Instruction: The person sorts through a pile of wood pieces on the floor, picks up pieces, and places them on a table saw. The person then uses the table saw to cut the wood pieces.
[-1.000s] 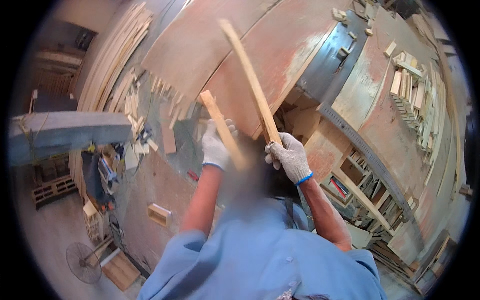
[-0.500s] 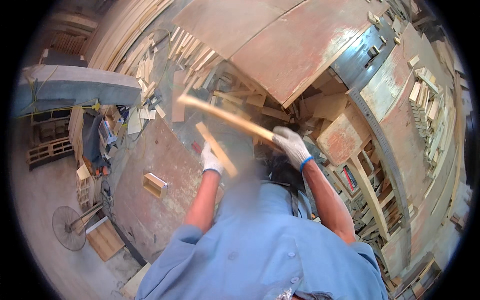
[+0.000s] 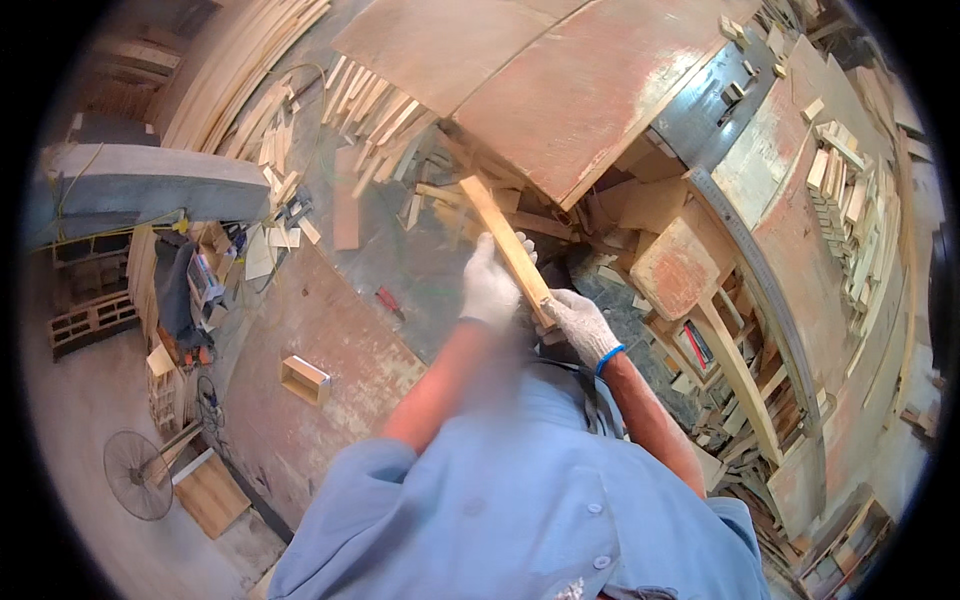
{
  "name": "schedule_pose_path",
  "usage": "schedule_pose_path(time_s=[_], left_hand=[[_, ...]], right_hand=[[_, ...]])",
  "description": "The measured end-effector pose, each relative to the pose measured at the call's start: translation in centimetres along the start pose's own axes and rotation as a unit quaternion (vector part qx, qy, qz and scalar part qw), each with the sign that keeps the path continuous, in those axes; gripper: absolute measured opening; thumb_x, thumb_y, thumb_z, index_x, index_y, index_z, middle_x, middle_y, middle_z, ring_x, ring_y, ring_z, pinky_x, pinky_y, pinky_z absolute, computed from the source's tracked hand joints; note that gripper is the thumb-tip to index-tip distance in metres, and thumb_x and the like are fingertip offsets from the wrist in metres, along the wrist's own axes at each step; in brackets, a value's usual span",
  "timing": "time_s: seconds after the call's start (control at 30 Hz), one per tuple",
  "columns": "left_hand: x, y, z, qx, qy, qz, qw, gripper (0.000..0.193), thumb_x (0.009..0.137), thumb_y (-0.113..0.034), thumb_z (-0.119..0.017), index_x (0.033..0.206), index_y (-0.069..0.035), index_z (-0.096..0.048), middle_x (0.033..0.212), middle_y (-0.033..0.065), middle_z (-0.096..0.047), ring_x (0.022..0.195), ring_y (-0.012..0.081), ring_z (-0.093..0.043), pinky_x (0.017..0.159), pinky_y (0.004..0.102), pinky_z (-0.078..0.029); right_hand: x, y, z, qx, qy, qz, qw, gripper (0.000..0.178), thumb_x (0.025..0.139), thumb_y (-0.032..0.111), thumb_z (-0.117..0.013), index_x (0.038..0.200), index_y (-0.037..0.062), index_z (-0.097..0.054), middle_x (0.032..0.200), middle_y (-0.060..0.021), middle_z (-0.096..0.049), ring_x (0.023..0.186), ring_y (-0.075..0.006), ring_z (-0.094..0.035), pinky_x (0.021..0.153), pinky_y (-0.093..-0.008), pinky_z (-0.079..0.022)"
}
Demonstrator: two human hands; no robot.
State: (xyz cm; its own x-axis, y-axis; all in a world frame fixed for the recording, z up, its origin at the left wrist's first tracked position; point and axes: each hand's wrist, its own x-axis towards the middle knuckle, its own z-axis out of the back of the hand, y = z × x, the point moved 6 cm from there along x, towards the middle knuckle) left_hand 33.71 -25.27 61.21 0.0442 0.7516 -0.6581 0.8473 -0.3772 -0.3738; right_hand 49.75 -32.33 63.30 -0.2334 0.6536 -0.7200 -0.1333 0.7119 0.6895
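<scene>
In front of my chest, a pale wooden strip (image 3: 503, 232) slants away to the upper left. My left hand (image 3: 488, 285), in a white knit glove, is wrapped round its middle from the left, and the fingertips show past its far edge. At the near end, my right hand (image 3: 582, 325), gloved in white with a blue cuff, is closed on the same strip. Whether a second strip lies against or beneath this one, I cannot tell. A dark object just below the hands is mostly hidden.
A worn reddish worktop (image 3: 570, 90) rises ahead. To the right are a square-topped block (image 3: 677, 270), a curved metal rail (image 3: 765, 285) and stacked wood pieces (image 3: 845, 205). Loose strips (image 3: 375, 115) lie ahead left. A small open wooden box (image 3: 305, 380) sits on a board (image 3: 340, 335), near a round fan (image 3: 138, 475).
My hands were apart, each with its own wooden strip. The left has moved right and forward to meet the right, and both now grip one visible strip, which points more steeply away.
</scene>
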Motion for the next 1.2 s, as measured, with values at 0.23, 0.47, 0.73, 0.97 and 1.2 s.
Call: schedule_pose_path(time_s=[0.23, 0.47, 0.73, 0.97, 1.2], left_hand=[[-0.5, -0.3, 0.5, 0.327, 0.055, -0.061, 0.941, 0.046, 0.115, -0.041, -0.046, 0.137, -0.001, -0.053, 0.12, 0.0199, -0.064, 0.11, 0.0349, -0.064, 0.101, 0.0511, -0.052], [7.4, 0.6, 10.8, 0.621, 0.161, -0.208, 0.738, 0.043, 0.11, -0.041, -0.054, 0.138, -0.009, -0.054, 0.131, 0.0137, -0.06, 0.122, 0.0322, -0.06, 0.106, 0.0494, -0.05], [13.3, 0.8, 3.6, 0.045, 0.074, 0.159, 0.984, 0.039, 0.109, -0.021, -0.046, 0.141, -0.001, -0.052, 0.147, 0.0254, -0.057, 0.14, 0.043, -0.052, 0.122, 0.0516, -0.041], [10.7, -4.0, 2.4, 0.337, -0.077, 0.036, 0.938, 0.045, 0.106, -0.037, -0.06, 0.133, -0.001, -0.062, 0.12, 0.0149, -0.066, 0.113, 0.0321, -0.065, 0.104, 0.0498, -0.051], [12.0, -8.9, -2.7, 0.472, 0.007, 0.029, 0.881, 0.038, 0.106, -0.033, -0.062, 0.123, 0.001, -0.069, 0.107, 0.0135, -0.075, 0.086, 0.0235, -0.074, 0.072, 0.0354, -0.06]], right_hand=[[-1.2, 0.1, -0.8, 0.054, -0.002, -0.066, 0.996, 0.034, 0.104, 0.035, -0.066, 0.114, 0.0024, -0.071, 0.088, -0.0044, -0.069, 0.072, -0.0127, -0.064, 0.065, -0.0278, -0.056], [2.9, 1.6, 2.0, -0.14, -0.141, 0.017, 0.98, 0.038, 0.101, 0.033, -0.066, 0.123, 0.0019, -0.071, 0.103, -0.0124, -0.076, 0.09, -0.0242, -0.072, 0.078, -0.0375, -0.058], [5.3, 10.5, 9.7, -0.313, -0.148, 0.082, 0.934, 0.043, 0.101, 0.04, -0.056, 0.119, 0.006, -0.075, 0.122, -0.0226, -0.072, 0.119, -0.0421, -0.066, 0.104, -0.049, -0.051], [3.4, 17.7, 13.0, -0.186, -0.12, 0.039, 0.974, 0.046, 0.099, 0.046, -0.058, 0.111, 0.0043, -0.074, 0.111, -0.0245, -0.075, 0.109, -0.044, -0.071, 0.095, -0.053, -0.054], [2.8, 16.9, 11.9, -0.16, -0.156, 0.022, 0.974, 0.044, 0.101, 0.044, -0.058, 0.112, 0.0052, -0.074, 0.113, -0.0241, -0.075, 0.111, -0.0421, -0.071, 0.095, -0.0522, -0.054]])
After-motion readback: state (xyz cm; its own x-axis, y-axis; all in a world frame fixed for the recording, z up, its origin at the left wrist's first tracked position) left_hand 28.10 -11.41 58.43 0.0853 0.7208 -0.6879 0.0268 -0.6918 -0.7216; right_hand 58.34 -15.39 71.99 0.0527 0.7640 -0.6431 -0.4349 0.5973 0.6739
